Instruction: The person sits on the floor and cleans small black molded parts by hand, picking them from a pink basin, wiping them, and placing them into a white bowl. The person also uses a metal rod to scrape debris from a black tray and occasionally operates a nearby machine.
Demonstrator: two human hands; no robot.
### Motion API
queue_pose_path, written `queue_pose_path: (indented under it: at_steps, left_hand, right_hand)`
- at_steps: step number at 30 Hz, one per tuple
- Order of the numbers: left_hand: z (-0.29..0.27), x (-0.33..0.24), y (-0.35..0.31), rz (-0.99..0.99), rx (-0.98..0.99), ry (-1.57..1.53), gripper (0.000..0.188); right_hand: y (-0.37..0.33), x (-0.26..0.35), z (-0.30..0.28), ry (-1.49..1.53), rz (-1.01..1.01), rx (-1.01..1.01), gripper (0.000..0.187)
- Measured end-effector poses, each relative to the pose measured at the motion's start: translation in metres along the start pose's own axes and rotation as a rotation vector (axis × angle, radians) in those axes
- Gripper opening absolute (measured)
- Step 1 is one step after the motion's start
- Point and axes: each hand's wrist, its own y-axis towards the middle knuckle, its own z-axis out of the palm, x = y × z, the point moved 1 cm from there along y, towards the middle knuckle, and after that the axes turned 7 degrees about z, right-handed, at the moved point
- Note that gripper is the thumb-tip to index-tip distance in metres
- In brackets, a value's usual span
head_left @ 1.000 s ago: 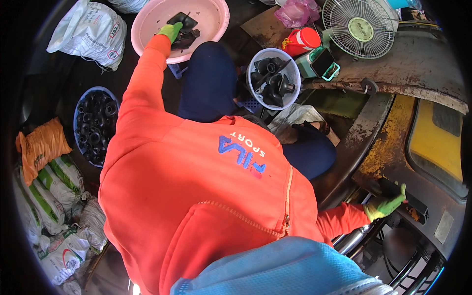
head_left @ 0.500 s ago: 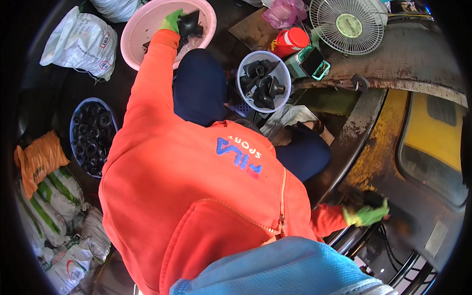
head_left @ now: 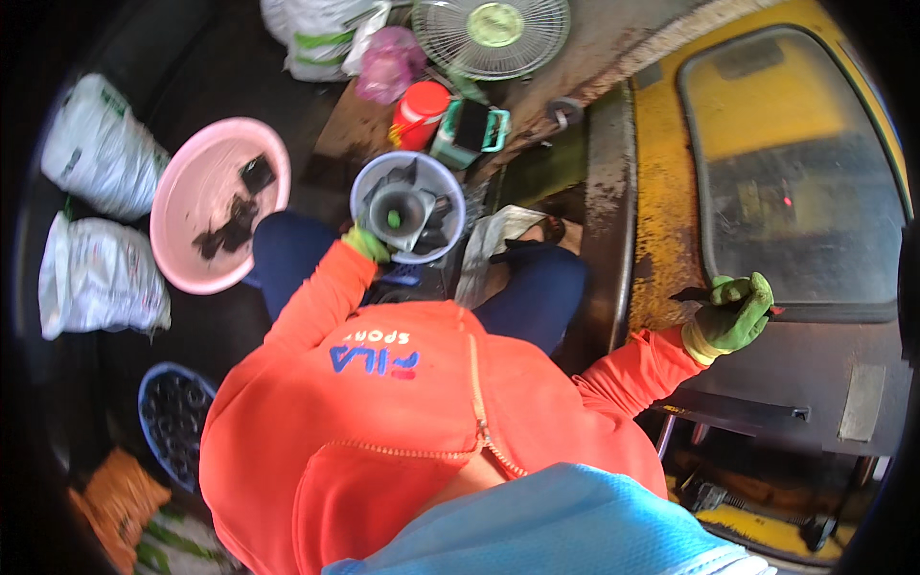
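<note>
My left hand [head_left: 367,243], in a green glove, grips a dark, flared rubber piece [head_left: 397,217] with a squarish rim. A green fingertip shows through its central hole. It is held over a pale lavender basin [head_left: 454,182] containing similar black pieces [head_left: 439,213]. Off to the right, my gloved right hand [head_left: 736,312] is closed around a slim tool [head_left: 688,294] with a dark pointed end; a red bit sticks out on the other side. That hand is in front of the yellow machine panel [head_left: 655,206], below its window.
A pink basin [head_left: 182,206] with dark scraps stands left. Below it is a blue basket [head_left: 175,422] of black parts. White sacks [head_left: 101,153] line the left side. Ahead are a red-lidded jug [head_left: 420,110], a green holder [head_left: 495,130] and a fan [head_left: 492,36]. Machine parts [head_left: 743,498] show lower right.
My left hand has moved from the pink basin to the lavender basin with a black piece. My right hand has risen from low beside the machine to before the panel. The view has shifted.
</note>
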Motion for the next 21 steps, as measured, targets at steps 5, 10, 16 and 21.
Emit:
queue_pose_path:
  at_steps: [5,10,16,21]
  left_hand:
    - [0.037,0.013,-0.030,-0.145,0.309,-0.045,0.054]
    - [0.042,0.032,-0.049,-0.247,0.386,-0.132,0.050]
    - [0.045,0.044,-0.061,-0.326,0.453,-0.204,0.046]
    - [0.049,0.050,-0.070,-0.359,0.477,-0.263,0.042]
  right_hand:
    - [0.006,-0.003,-0.047,0.441,0.307,-0.007,0.016]
    - [-0.011,-0.003,-0.085,0.468,0.244,0.090,0.019]
    - [-0.026,0.011,-0.124,0.685,0.114,0.359,0.023]
    - [-0.036,0.014,-0.138,0.558,0.156,0.361,0.021]
